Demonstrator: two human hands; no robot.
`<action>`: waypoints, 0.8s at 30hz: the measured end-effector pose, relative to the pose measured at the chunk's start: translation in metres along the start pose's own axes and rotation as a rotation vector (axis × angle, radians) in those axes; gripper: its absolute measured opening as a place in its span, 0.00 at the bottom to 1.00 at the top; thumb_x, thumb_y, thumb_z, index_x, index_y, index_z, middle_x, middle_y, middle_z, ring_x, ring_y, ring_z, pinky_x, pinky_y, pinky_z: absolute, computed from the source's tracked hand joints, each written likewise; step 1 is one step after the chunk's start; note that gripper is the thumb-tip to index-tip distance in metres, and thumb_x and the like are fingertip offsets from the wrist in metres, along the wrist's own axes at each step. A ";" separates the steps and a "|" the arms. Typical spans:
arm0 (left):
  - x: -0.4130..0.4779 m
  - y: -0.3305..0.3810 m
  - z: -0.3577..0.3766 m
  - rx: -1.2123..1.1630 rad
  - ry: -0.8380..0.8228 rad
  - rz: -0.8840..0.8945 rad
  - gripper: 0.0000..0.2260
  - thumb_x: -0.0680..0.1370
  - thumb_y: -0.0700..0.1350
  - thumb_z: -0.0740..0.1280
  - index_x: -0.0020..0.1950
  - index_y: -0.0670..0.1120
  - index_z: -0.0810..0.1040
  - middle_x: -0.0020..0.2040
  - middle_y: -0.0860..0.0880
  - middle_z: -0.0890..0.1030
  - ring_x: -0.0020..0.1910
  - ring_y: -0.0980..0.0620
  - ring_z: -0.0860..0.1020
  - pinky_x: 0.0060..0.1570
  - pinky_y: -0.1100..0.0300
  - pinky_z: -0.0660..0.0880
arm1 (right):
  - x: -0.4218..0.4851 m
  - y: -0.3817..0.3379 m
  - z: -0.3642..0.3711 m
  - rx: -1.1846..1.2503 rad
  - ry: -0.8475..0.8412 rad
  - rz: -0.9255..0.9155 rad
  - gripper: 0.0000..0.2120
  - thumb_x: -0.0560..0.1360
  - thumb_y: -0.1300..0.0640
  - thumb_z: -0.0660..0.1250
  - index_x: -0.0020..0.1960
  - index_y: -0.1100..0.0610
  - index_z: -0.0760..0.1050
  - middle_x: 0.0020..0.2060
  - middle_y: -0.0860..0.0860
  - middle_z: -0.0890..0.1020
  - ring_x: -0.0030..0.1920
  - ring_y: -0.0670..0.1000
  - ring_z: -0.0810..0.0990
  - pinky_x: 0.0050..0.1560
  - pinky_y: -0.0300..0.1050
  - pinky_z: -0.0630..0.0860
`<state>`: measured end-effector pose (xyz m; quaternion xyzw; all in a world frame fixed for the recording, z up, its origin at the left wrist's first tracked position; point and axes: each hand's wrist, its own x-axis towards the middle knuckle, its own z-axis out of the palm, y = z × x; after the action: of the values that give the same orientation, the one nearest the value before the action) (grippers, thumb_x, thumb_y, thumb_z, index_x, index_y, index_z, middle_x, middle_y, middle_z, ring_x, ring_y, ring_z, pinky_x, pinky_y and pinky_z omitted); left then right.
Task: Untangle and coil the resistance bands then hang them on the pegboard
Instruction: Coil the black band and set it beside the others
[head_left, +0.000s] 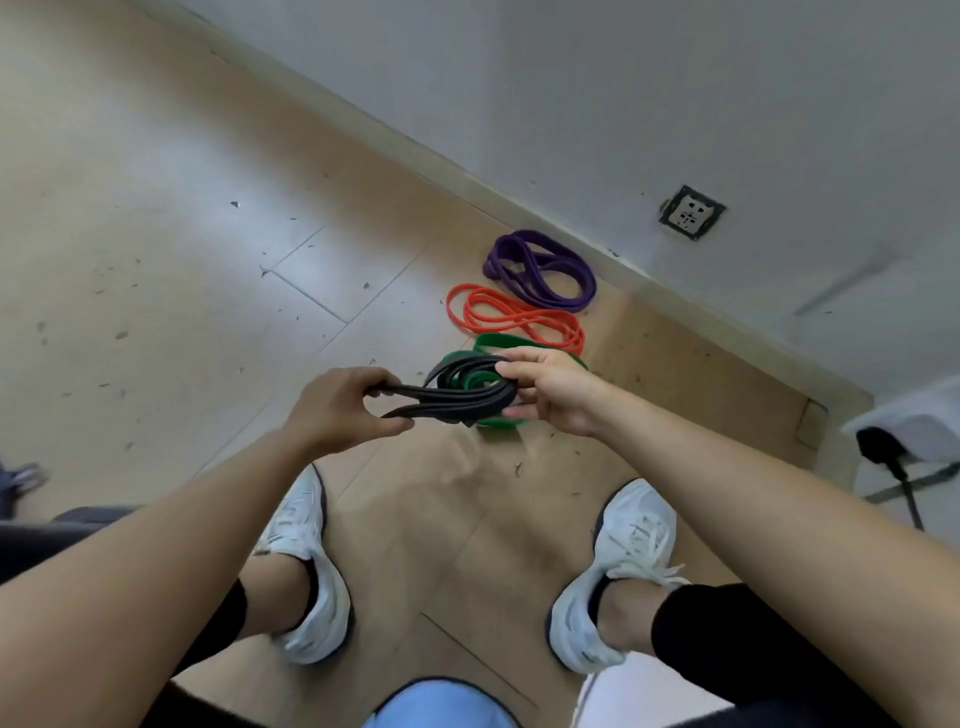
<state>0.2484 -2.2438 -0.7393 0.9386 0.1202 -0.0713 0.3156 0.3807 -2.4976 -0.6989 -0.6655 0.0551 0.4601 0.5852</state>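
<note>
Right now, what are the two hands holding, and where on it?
Both hold the black band: the left hand pinches its stretched-out loop end, and the right hand has a grip on the coiled bundle's far side.

Both hands hold a coiled black band (462, 397) above the floor (156, 234): the left hand (348, 410) pinches one end, the right hand (550, 392) grips the other. Green (501, 343), orange (514, 314) and purple (540, 270) bands lie coiled near the wall (675, 104).

Even soft daylight, faint shadows, slight blur (edges fisheye-bent).
</note>
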 end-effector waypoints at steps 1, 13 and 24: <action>0.000 -0.004 0.001 0.013 0.002 -0.002 0.20 0.64 0.63 0.77 0.53 0.60 0.82 0.43 0.66 0.79 0.45 0.62 0.77 0.45 0.59 0.72 | 0.002 0.002 -0.001 0.024 -0.012 0.013 0.12 0.80 0.62 0.68 0.63 0.55 0.79 0.46 0.53 0.85 0.42 0.50 0.86 0.38 0.45 0.82; 0.001 -0.004 0.088 0.157 -0.300 0.030 0.18 0.73 0.57 0.73 0.62 0.57 0.81 0.54 0.55 0.80 0.56 0.50 0.79 0.49 0.56 0.75 | 0.037 0.124 -0.071 -0.351 0.181 0.301 0.14 0.80 0.64 0.67 0.65 0.55 0.75 0.41 0.57 0.82 0.31 0.50 0.82 0.32 0.45 0.82; 0.026 0.005 0.148 0.066 -0.133 -0.114 0.28 0.79 0.55 0.69 0.78 0.52 0.67 0.75 0.48 0.67 0.71 0.45 0.68 0.68 0.50 0.71 | 0.050 0.162 -0.096 -0.267 0.133 0.185 0.13 0.81 0.64 0.66 0.63 0.53 0.77 0.42 0.57 0.82 0.38 0.52 0.79 0.39 0.48 0.80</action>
<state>0.2665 -2.3326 -0.8588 0.9334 0.1497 -0.1550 0.2870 0.3628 -2.6035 -0.8614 -0.7584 0.0931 0.4701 0.4417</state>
